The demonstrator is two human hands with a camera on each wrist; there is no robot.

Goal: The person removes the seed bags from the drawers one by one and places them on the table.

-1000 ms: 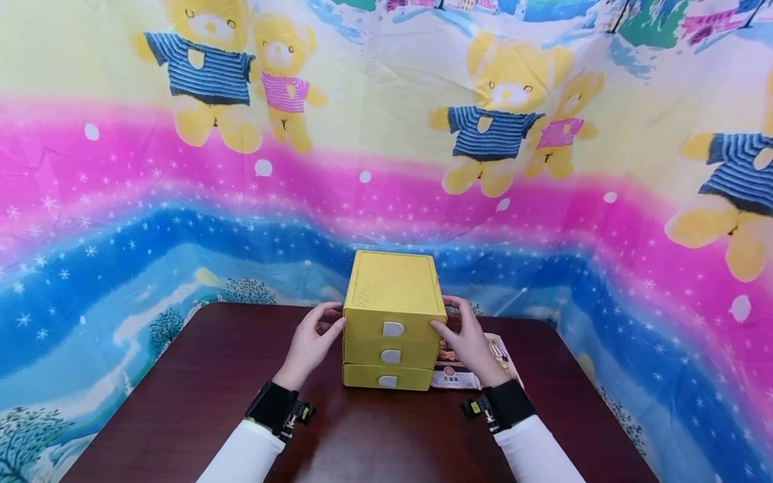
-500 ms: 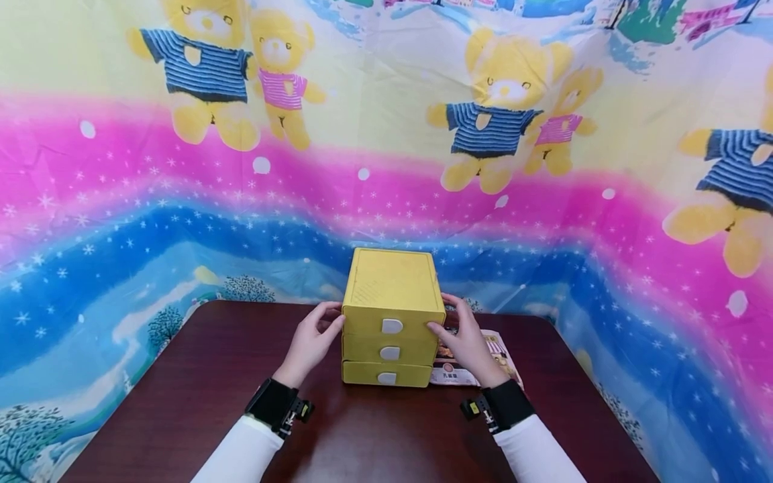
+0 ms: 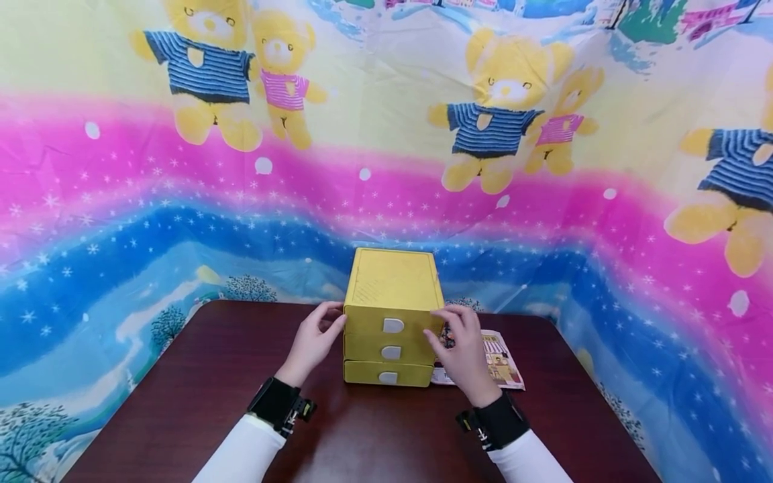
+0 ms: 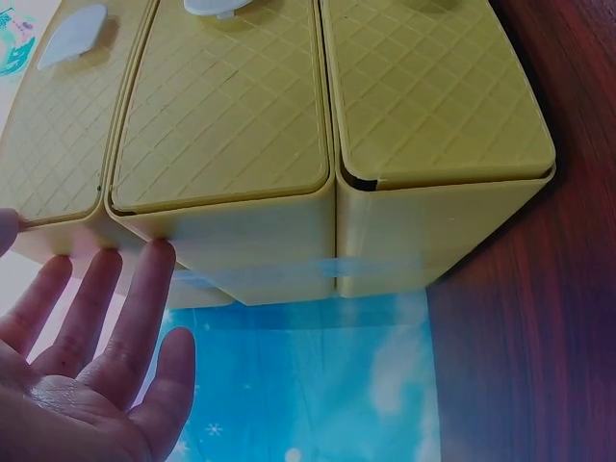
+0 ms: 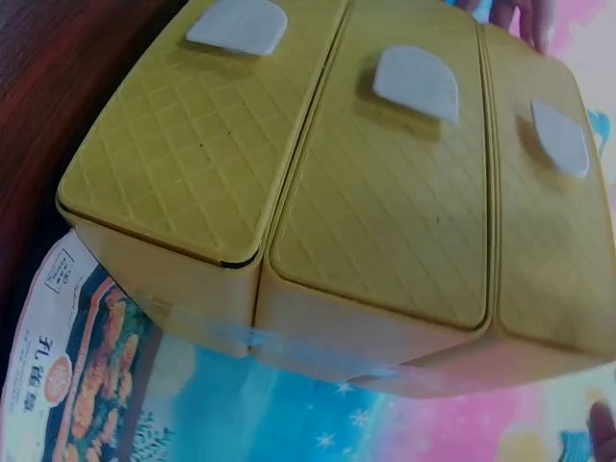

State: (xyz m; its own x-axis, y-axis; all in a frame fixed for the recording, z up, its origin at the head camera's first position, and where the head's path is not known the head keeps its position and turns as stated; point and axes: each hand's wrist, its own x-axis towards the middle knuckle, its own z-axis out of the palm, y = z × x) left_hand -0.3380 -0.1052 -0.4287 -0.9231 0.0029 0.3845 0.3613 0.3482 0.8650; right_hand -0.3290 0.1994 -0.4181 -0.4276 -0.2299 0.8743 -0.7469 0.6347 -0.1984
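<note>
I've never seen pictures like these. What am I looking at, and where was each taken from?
No robot here: just a person's left hand and right hand, both bare. The wide picture comes from a camera worn on the head; the close ones come from wrist cameras. On the brown table stands a yellow three-drawer unit with white handles; a printed packet lies to its right. Nothing is lifted: the left fingertips touch the unit's side, and the right hand is near its front right edge.

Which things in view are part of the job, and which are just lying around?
Likely part of the job:
- yellow drawer unit
- left hand, at its left side
- right hand, by its right front edge

Apparently just there:
- printed packet, right of the unit
- table
- bear-print cloth
</note>
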